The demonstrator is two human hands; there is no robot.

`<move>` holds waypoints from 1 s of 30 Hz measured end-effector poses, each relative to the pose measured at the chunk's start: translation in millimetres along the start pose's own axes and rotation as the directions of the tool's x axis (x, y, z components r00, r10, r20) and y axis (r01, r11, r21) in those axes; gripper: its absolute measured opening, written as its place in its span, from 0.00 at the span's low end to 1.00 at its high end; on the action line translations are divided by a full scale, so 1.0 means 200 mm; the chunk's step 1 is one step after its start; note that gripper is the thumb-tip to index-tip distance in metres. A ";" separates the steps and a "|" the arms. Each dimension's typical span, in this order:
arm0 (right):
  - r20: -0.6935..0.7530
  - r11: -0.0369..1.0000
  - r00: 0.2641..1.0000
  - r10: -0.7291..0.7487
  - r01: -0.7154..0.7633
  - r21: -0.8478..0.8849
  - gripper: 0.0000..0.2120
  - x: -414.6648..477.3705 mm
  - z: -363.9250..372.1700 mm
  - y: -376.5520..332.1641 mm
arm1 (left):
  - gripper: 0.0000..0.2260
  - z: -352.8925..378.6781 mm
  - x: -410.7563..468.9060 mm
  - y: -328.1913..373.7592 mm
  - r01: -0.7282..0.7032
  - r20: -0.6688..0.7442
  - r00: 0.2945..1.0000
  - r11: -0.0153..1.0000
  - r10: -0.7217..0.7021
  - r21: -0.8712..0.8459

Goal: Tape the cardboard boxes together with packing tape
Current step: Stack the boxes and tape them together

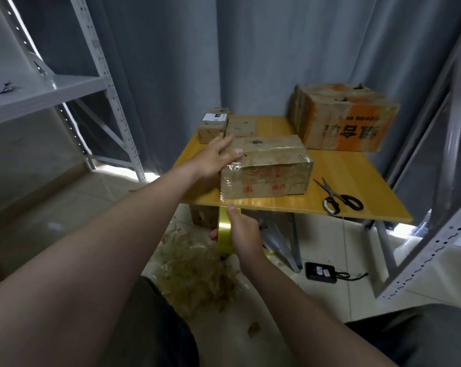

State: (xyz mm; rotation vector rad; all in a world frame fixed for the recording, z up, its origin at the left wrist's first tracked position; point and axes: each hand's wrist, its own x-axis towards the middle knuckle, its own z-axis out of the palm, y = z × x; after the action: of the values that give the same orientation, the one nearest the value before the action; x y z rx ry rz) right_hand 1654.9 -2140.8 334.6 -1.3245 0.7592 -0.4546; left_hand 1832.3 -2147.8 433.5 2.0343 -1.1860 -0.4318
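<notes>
A flat cardboard box [266,170], wrapped in shiny clear tape, lies at the front left of the yellow table [337,170]. My left hand [216,157] rests on the box's left top corner, fingers spread and thumb on the top face. Below the table's front edge my right hand [244,231] grips a yellow roll of packing tape [223,230]. A strip of tape runs up from the roll to the box's lower left corner. Two small boxes [213,125] and a flat one [241,127] sit behind. A large orange-printed box [343,117] stands at the back right.
Black-handled scissors [336,196] lie near the table's front right. A pile of crumpled used tape [197,266] covers the floor under my hands. A black device with a cord [320,272] is on the floor. Metal shelving [52,88] stands left, another rack [435,234] right.
</notes>
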 end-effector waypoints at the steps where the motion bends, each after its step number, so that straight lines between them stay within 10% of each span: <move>1: -0.007 1.000 1.000 0.013 -0.013 -0.008 0.25 0.00 0.00 0.00 | 0.32 0.00 -0.01 0.00 -0.025 -0.058 0.998 1.000 0.024 -0.018; 6: -0.009 0.998 0.998 0.057 -0.057 0.001 0.16 -0.01 -0.03 -0.04 | 0.22 0.03 -0.20 0.00 0.165 -0.443 0.875 0.981 -0.193 -0.101; 13: -0.074 0.990 0.995 0.066 -0.074 -0.119 0.24 -0.01 -0.03 -0.07 | 0.18 0.20 -0.54 0.02 0.571 0.252 0.817 0.788 -0.518 -0.231; 20: -0.123 0.660 0.987 -0.102 -0.025 -0.751 0.27 0.00 -0.26 -0.23 | 0.10 0.33 -0.53 0.01 0.505 0.143 0.842 0.668 -0.519 -0.547; 25: -0.334 0.507 0.877 -0.346 -0.125 -0.853 0.16 0.07 -0.63 -0.43 | 0.08 0.31 -0.53 0.02 0.525 0.157 0.832 0.665 -0.532 -0.531; 30: -0.499 0.331 0.853 -0.155 -0.431 -0.839 0.23 0.12 -0.90 -0.48 | 0.08 0.32 -0.51 0.03 0.534 0.150 0.824 0.660 -0.546 -0.529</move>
State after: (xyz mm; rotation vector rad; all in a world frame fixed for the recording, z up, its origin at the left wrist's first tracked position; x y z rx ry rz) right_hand 1553.7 -2302.0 410.8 -2.2550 1.7772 -0.1558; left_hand 1736.3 -2089.9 387.7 1.8129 -0.3205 -0.9249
